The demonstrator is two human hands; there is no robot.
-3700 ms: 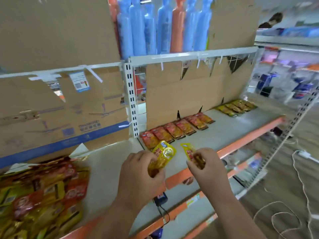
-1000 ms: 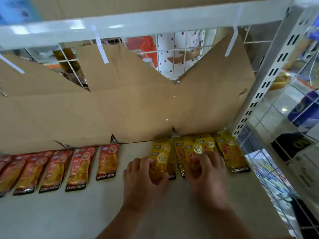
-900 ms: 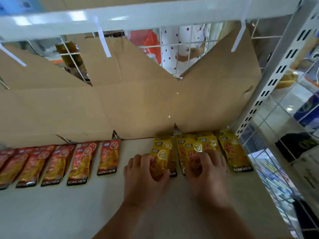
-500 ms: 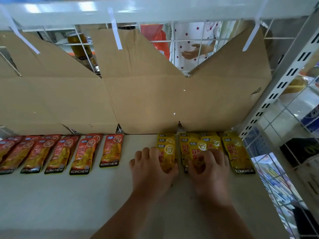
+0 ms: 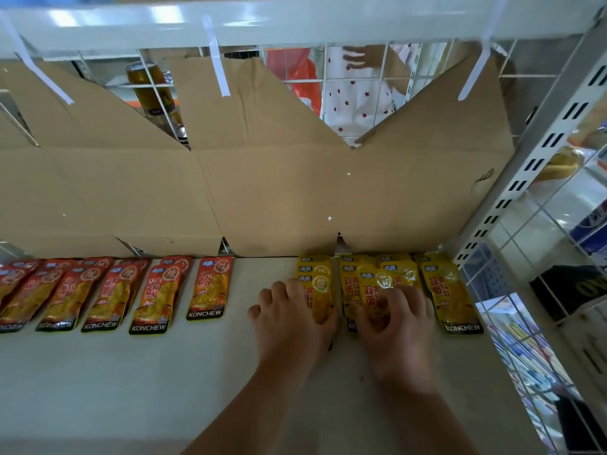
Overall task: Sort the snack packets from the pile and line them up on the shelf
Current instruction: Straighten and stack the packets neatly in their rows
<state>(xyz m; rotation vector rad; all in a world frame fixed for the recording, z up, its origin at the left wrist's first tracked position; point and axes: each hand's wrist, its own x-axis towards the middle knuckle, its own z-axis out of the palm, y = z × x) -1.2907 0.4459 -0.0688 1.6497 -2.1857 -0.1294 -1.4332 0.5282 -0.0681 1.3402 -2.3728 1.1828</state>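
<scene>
Both hands work on a row of yellow snack packets lying flat at the back right of the white shelf. My left hand covers the lower end of the leftmost yellow packet, thumb along its right side, holding it on top of others. My right hand pinches another yellow packet with curled fingers, laid over its neighbours. A row of several red packets lies further left, with a bare gap between the two colours. The pile is out of view.
Brown cardboard backs the shelf just behind the packets. A white slotted upright and wire mesh close the right end. The upper shelf's edge hangs overhead. A person in star-print cloth stands behind the mesh.
My hands carried two yellow packets from the shelf front to the yellow row. Over the last second both packets were pushed back towards the cardboard and flattened onto the row.
</scene>
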